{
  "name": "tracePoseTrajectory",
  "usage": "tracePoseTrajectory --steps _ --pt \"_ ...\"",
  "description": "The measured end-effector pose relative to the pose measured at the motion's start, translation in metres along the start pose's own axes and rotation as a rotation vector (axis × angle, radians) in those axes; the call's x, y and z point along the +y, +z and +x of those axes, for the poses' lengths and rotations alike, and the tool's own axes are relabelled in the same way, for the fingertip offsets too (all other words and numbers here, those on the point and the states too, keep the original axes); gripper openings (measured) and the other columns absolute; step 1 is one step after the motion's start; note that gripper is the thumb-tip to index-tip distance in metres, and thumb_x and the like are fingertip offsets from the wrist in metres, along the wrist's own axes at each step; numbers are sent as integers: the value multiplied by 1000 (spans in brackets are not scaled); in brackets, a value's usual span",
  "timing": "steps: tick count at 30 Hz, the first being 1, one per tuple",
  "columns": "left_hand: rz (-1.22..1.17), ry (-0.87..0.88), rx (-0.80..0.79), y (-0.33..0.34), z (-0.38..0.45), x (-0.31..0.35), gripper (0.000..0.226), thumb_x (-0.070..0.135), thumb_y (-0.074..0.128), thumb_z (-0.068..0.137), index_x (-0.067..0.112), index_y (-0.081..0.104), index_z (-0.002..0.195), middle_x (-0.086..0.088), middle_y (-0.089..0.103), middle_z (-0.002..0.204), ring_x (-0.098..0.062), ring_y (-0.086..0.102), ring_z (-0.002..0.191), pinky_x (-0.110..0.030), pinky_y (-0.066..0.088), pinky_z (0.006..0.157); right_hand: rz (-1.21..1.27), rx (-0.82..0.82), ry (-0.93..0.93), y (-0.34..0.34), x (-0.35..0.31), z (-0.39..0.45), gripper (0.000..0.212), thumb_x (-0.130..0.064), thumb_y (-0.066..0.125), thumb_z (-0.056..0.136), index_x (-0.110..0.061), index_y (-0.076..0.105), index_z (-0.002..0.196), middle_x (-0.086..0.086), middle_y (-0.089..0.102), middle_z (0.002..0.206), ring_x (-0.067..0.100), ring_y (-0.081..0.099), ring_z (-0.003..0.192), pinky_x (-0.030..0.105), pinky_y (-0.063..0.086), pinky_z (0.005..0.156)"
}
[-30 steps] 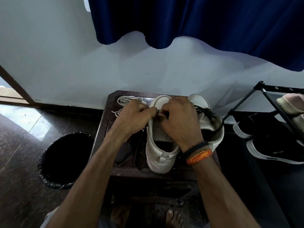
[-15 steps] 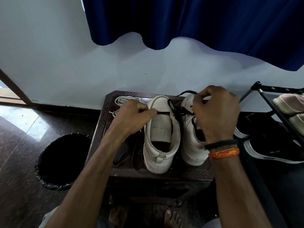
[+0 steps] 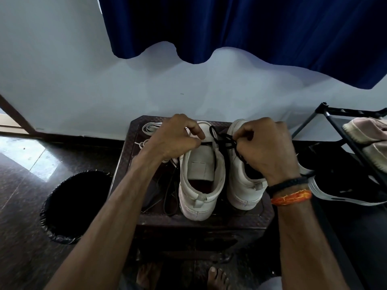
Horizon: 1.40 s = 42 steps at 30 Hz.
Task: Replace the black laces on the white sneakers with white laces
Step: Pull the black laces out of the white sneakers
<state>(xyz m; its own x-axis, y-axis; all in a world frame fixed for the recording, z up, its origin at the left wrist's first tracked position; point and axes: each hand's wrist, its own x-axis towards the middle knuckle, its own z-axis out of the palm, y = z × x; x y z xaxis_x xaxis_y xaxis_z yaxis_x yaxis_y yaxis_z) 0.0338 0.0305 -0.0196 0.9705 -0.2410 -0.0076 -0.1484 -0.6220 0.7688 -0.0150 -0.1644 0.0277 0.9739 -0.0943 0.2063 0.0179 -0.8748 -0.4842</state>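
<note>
- Head view: my left hand [image 3: 178, 136] sits over the toe end of the left sneaker [image 3: 200, 176], thumb and fingers pinched together at the top eyelets; I think they nip the black lace there, though the spot is dark and small.
- My right hand [image 3: 266, 147] is curled round a bunch of black lace [image 3: 225, 141], which runs in loops from my fingers across to the left sneaker.
- The right sneaker [image 3: 240, 185] stands just beside the left one, heels toward me, partly under my right wrist.
- Both sneakers rest on the small dark desk [image 3: 201, 219] below my hands.
- The white laces [image 3: 149, 127] lie coiled on the desk beyond and to the outside of my left hand.
- A loose black lace [image 3: 169, 197] lies on the desk under my left forearm.
- A black-lined bin [image 3: 71, 206] stands on the floor outside my left arm.
- A shoe rack [image 3: 343, 130] with other shoes stands outside my right hand.
</note>
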Motion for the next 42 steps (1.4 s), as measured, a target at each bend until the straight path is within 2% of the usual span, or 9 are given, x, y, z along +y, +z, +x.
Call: tracePoseTrajectory --steps 5,7,11,15,20,23,30,37,42 --pt "95 -14 -143 0 0 8 41 31 52 62 40 76 94 12 58 120 -17 50 123 -44 33 114 121 -80 3 -11 -2 -1 21 -11 64 88 -27 77 82 -10 71 68 6 68 52 18 58 59" --pt "126 -32 -150 1 1 11 42 31 50 60 37 77 92 12 57 122 -19 46 128 -46 26 118 94 -123 -63 -3 -4 -2 17 -17 66 88 -28 78 83 -12 74 79 8 70 64 27 60 70" --pt "90 -57 -154 3 4 11 30 30 55 61 34 76 82 12 59 113 -20 50 122 -46 30 117 -15 -104 -125 9 -4 -4 13 -25 68 88 -26 80 84 -8 73 84 16 66 88 30 51 77" --pt "20 -70 -145 2 4 3 27 23 69 77 32 67 102 8 54 117 -18 48 121 -37 39 103 -111 -5 -146 13 0 -4 10 -31 73 87 -24 80 86 -7 67 85 24 42 108 32 37 77" --pt "-43 -99 -176 -4 -1 -1 59 39 68 74 32 54 131 6 56 125 -18 55 116 -32 46 86 -146 -131 -268 34 -14 16 14 -30 75 83 -26 80 96 -3 70 91 22 38 107 30 36 82" --pt "-60 -97 -219 -6 -5 -3 85 57 58 55 39 49 137 4 62 129 -18 57 120 -41 50 97 -250 -263 -291 47 -24 28 20 -23 72 83 -23 79 102 6 68 96 26 43 114 31 41 85" --pt "-132 35 -251 -6 -8 -12 89 49 67 73 37 32 154 15 51 149 -5 45 138 -40 38 115 -307 -389 -227 44 -35 48 21 -13 72 81 -20 77 101 8 65 105 29 64 97 34 50 77" --pt "-161 47 -308 -2 -6 -12 82 37 65 75 26 36 150 9 58 135 -4 52 126 -27 44 99 -403 -406 -271 44 -39 56 23 -20 64 84 -10 69 104 8 56 92 28 54 83 34 42 72" --pt "-170 37 -321 -1 -4 -14 93 36 70 71 29 28 154 12 53 142 -5 50 128 -25 44 102 -452 -368 -253 43 -36 65 20 -21 60 87 -13 66 105 9 62 103 32 61 97 37 44 78"
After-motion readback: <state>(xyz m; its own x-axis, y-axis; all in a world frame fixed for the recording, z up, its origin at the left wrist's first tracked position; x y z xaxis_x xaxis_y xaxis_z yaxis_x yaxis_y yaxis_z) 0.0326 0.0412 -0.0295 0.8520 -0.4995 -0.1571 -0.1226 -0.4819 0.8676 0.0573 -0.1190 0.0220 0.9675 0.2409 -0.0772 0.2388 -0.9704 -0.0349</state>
